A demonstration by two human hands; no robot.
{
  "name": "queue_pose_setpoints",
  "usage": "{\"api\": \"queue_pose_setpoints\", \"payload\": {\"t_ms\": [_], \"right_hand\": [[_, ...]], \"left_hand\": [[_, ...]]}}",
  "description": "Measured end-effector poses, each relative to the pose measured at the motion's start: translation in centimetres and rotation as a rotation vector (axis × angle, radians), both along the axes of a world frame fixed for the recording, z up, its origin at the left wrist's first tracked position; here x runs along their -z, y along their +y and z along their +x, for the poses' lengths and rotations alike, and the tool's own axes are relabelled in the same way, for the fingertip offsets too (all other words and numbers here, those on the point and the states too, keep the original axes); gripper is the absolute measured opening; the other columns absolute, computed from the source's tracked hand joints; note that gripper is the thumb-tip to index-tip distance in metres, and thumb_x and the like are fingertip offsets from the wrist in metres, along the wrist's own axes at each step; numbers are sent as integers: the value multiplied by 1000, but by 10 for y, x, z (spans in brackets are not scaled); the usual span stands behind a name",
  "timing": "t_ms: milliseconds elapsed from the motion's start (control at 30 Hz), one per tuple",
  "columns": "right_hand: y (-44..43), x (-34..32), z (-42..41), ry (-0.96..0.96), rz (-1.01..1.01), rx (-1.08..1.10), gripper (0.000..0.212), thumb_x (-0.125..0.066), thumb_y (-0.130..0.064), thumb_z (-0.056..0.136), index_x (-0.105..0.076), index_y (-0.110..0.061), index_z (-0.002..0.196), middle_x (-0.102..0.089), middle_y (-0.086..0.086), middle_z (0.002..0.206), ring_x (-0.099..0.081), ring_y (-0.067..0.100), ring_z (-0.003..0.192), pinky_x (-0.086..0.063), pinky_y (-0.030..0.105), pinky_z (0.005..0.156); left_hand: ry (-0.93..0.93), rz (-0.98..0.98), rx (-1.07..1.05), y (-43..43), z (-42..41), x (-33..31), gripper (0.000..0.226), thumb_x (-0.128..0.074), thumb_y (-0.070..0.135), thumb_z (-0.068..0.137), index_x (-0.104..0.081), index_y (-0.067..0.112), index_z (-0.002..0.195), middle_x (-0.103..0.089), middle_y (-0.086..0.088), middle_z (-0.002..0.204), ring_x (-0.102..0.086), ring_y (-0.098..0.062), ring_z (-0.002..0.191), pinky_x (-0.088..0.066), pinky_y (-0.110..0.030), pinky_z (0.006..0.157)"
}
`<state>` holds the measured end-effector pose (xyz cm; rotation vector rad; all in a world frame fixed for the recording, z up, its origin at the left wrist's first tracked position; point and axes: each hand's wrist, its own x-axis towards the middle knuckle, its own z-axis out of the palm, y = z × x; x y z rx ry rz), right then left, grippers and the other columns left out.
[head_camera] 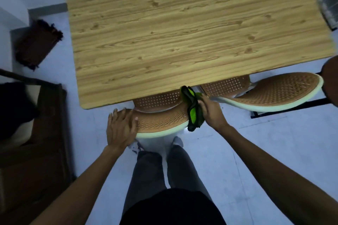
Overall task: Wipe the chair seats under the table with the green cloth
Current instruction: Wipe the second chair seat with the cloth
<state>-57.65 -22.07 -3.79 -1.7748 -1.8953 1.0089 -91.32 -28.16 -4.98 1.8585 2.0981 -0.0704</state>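
Two brown perforated chairs with pale rims are pushed under the near edge of the wooden table [182, 33]. On the left end of the near chair's backrest [162, 120] my left hand [121, 127] lies flat, fingers spread. My right hand [212, 111] grips the bunched green cloth [193, 109] against the right end of that backrest. Part of this chair's seat [157, 99] shows just below the table edge. The second chair [278, 90] stands to the right, its seat mostly under the table.
A dark brown fringed mat [36, 42] lies on the floor at the left. Dark wooden furniture [36, 142] stands at the near left. A dark round object [331, 78] sits at the right edge. My legs and feet are directly behind the near chair.
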Motion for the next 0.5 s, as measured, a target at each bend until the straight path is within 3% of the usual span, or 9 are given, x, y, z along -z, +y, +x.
{"api": "queue_pose_setpoints", "payload": {"t_ms": [33,100,133,200,300,500], "right_hand": [[1,0,-3,11,-20,-16,27,-45,-18,102,-58,-10,124,-67,15,109,-64,33,99,-38,21,72],[-5,5,-9,-17,-17,-51,26,-45,-22,101,-60,-11,119,-65,13,117,-56,34,118,-42,33,93],[-13,7,-15,-58,11,-72,28,-44,-24,101,-62,-11,117,-65,12,119,-50,32,127,-34,43,106],[-34,3,-29,-136,95,-107,36,-39,-32,100,-63,-11,117,-66,6,122,-44,25,134,-17,53,117],[-73,-3,-64,-203,194,-178,40,-38,-36,98,-61,-14,121,-63,0,129,-44,20,135,-11,59,117],[-116,1,-137,-130,225,-191,33,-47,-31,96,-63,-13,119,-59,-1,135,-39,21,138,-10,60,115]], "left_hand": [[-1,2,0,-1,0,0,51,-33,45,97,-61,16,129,-60,-15,136,-47,-42,132,-31,-53,112],[-2,12,12,1,1,-3,50,-34,43,97,-61,15,128,-62,-16,134,-48,-44,130,-33,-54,110],[-2,16,16,2,2,-4,49,-35,42,97,-62,15,127,-62,-16,133,-48,-44,129,-34,-54,109],[-2,7,14,5,4,-5,47,-36,40,97,-62,15,127,-62,-16,132,-48,-45,129,-34,-54,109],[0,-10,0,2,3,-4,50,-34,42,97,-61,15,128,-62,-16,134,-47,-44,130,-33,-54,109],[-22,-79,31,0,-6,2,56,-27,47,98,-60,16,130,-57,-16,139,-41,-46,136,-27,-55,114]]}}
